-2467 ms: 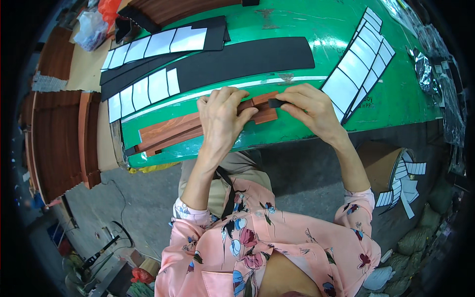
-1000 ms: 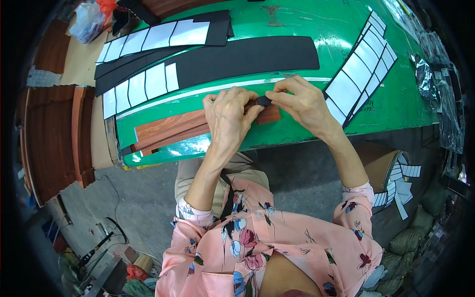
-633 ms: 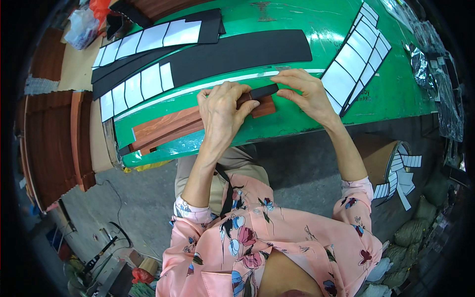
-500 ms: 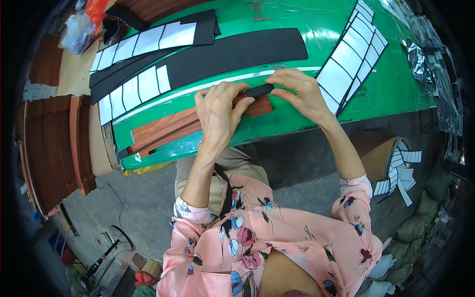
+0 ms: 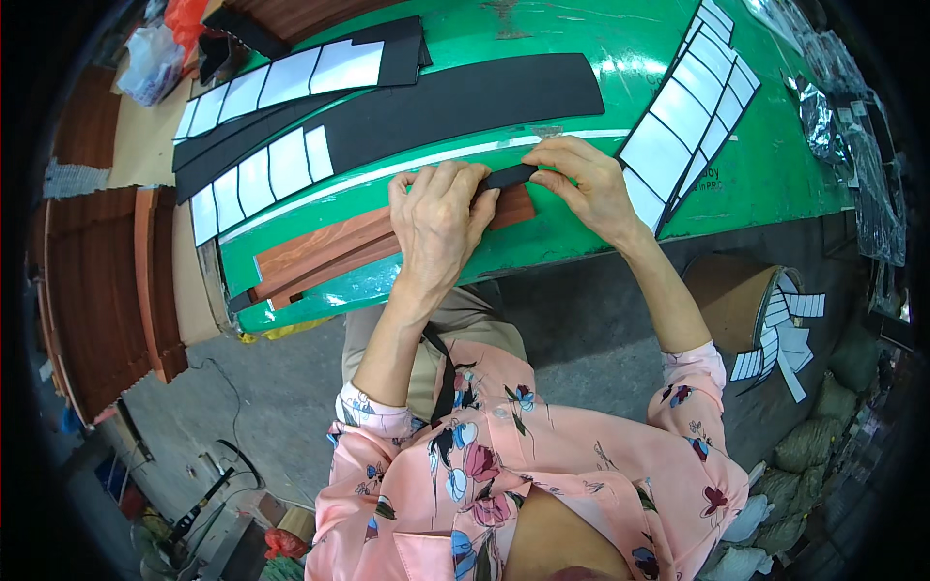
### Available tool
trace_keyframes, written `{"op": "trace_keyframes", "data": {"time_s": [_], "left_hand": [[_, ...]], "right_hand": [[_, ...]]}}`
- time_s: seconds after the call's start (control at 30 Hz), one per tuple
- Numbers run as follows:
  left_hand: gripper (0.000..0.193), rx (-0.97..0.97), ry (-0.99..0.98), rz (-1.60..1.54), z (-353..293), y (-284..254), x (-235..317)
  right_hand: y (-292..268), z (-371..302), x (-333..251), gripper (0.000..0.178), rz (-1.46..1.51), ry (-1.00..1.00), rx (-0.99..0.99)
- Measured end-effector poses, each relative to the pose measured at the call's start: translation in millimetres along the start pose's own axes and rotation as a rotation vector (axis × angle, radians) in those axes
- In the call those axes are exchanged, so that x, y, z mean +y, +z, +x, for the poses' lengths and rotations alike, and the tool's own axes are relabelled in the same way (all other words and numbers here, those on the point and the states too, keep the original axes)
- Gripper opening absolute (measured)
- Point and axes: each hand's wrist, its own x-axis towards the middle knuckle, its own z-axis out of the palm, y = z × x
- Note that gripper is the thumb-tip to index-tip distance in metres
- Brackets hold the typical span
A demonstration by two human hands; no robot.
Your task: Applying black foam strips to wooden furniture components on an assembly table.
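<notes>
A small black foam strip [image 5: 511,176] spans the gap between my hands, above a reddish-brown wood-grain profile piece [image 5: 339,254]. My left hand [image 5: 438,221] grips the strip's left end, its fingers curled over the wood piece and hiding part of it. The strip's right end is pinched between the thumb and fingers of my right hand [image 5: 589,186]. Just beyond my hands lies a long black foam sheet [image 5: 465,102]. White-backed pads in a row [image 5: 262,184] cover its left part.
More black strips with white pads [image 5: 291,82] lie at the back left of the green table [image 5: 542,242]. Other white-pad strips [image 5: 668,136] rest at the right. Brown moulded panels [image 5: 102,281] stand at left. A bin [image 5: 722,295] with white scraps is below right.
My left hand has shifted slightly right along the black strip, covering a little more of it. My right hand keeps its pinch almost in place.
</notes>
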Motion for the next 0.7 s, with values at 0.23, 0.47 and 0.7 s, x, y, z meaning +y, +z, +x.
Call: {"op": "trace_keyframes", "data": {"time_s": [0.23, 0.47, 0.7], "left_hand": [[0.025, 0.061, 0.134, 0.088, -8, 8, -3], [0.029, 0.079, 0.248, 0.142, -4, 12, -6], [0.032, 0.046, 0.236, 0.184, -8, 10, -6]], "right_hand": [[7, -8, -4, 0.029, -0.052, -0.031, 0.126], [13, -18, -9, 0.035, -0.3, -0.18, 0.137], [13, -20, -19, 0.038, -0.194, -0.04, 0.105]]}}
